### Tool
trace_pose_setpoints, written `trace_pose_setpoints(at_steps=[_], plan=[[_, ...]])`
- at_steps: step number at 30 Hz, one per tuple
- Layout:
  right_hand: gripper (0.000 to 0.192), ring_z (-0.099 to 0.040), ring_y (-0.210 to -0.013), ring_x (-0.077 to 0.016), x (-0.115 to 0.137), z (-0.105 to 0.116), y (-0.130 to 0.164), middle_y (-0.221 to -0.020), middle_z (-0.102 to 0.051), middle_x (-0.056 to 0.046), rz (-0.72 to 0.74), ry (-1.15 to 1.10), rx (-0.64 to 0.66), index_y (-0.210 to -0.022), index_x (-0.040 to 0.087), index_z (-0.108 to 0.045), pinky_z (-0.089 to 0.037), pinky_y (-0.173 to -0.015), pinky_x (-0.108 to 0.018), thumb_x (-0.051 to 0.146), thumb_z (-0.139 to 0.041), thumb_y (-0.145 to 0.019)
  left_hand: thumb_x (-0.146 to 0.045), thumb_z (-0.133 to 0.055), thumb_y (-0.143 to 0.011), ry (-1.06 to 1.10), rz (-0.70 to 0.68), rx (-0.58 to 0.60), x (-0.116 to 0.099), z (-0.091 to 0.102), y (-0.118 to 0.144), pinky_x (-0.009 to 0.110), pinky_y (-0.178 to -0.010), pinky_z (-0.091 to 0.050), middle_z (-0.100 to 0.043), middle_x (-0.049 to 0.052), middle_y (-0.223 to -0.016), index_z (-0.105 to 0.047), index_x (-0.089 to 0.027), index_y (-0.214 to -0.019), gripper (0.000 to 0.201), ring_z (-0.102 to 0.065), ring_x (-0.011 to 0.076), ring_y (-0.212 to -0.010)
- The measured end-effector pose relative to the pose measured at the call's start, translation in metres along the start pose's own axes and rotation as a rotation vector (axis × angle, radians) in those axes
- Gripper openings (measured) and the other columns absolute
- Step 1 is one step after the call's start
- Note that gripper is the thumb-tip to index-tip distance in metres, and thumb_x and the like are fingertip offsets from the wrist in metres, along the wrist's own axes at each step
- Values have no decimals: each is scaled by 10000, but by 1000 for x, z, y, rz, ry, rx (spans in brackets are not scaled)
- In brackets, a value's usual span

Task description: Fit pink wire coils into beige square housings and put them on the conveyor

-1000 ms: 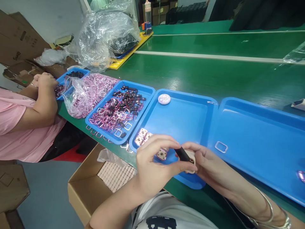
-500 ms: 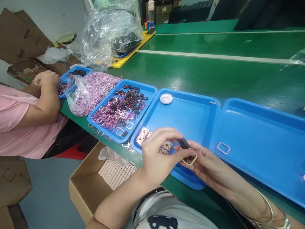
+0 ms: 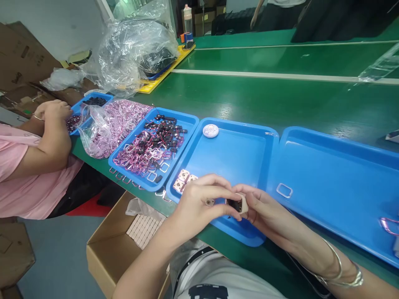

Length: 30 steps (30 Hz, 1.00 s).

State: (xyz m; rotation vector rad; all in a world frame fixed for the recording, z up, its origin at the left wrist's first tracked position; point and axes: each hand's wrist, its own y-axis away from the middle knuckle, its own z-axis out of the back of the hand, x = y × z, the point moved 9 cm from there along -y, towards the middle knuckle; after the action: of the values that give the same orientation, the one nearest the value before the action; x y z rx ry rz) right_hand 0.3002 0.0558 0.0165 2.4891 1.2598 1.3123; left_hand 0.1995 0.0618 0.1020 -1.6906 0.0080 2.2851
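My left hand (image 3: 199, 201) and my right hand (image 3: 264, 209) meet over the near edge of a blue tray (image 3: 237, 153). Between their fingertips they pinch a small beige square plate with a black part (image 3: 237, 204) pressed against it. Each hand grips this piece from its own side. Just left of my left hand, a few more beige square plates (image 3: 183, 179) lie on the tray floor. A white round disc (image 3: 210, 130) rests at the tray's far side.
A second blue tray (image 3: 336, 182) on the right holds one wire loop (image 3: 284, 190). Left, a tray of pink coils and black parts (image 3: 154, 145), a bag of coils (image 3: 106, 124), and a co-worker's arm (image 3: 52, 137). A cardboard box (image 3: 124, 241) sits below the green bench.
The black part has gone from standing out above the beige plate to being pressed against it between both hands. My fingers have closed in around the piece.
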Motion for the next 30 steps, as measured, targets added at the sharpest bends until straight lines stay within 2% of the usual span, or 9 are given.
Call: trace_pose_setpoints(at_steps=[2,5,10,16,20,26,30], plan=[[355,-539,-597,-102,0,2,-1,-676,-609,8,13,6,-5,-825,174,-718,-465,-614,-210,514,-744,-724,-105,-696,-778,15,21,24,1,-1,-2,219,-760,-492,-671,11,-923,-755,-235,-886,179,-635,121,-830],[355,-513,-583,-103,1,4,-2,-673,-595,7,25,13,-13,-799,173,-724,-450,-586,-208,519,-743,-721,-86,-699,-767,33,89,15,5,1,-4,234,-786,-490,-693,15,-925,-737,-217,-925,209,-645,141,-876],[300,-509,-612,-113,1,6,-3,-681,-596,5,27,28,-39,-821,186,-735,-453,-611,-214,477,-737,-749,-127,-722,-756,-6,128,60,7,-1,-5,254,-759,-509,-703,31,-893,-748,-195,-841,112,-664,152,-830],[302,-533,-635,-108,2,9,-4,-715,-621,-8,35,8,-38,-841,173,-738,-464,-629,-203,468,-714,-780,-68,-682,-755,-116,-8,-4,-5,1,-7,248,-712,-531,-720,41,-867,-742,-180,-835,150,-675,149,-777],[280,-545,-653,-109,0,11,-4,-719,-629,-12,43,-3,-33,-867,168,-741,-476,-640,-199,437,-712,-795,-79,-662,-780,-89,-1,8,-4,-1,-7,252,-736,-525,-713,34,-831,-725,-177,-803,118,-668,150,-787],[250,-553,-646,-106,-3,5,-3,-759,-614,-8,13,-58,2,-831,187,-726,-491,-640,-200,434,-703,-801,-157,-657,-823,-43,-30,130,2,-3,-11,231,-714,-523,-664,42,-923,-720,-188,-923,122,-647,131,-798],[295,-539,-628,-102,1,0,-3,-708,-584,0,27,-35,15,-742,171,-709,-488,-607,-182,463,-712,-780,-185,-607,-866,-163,-211,251,-9,-4,-15,273,-782,-507,-669,51,-887,-706,-175,-864,99,-621,155,-847]])
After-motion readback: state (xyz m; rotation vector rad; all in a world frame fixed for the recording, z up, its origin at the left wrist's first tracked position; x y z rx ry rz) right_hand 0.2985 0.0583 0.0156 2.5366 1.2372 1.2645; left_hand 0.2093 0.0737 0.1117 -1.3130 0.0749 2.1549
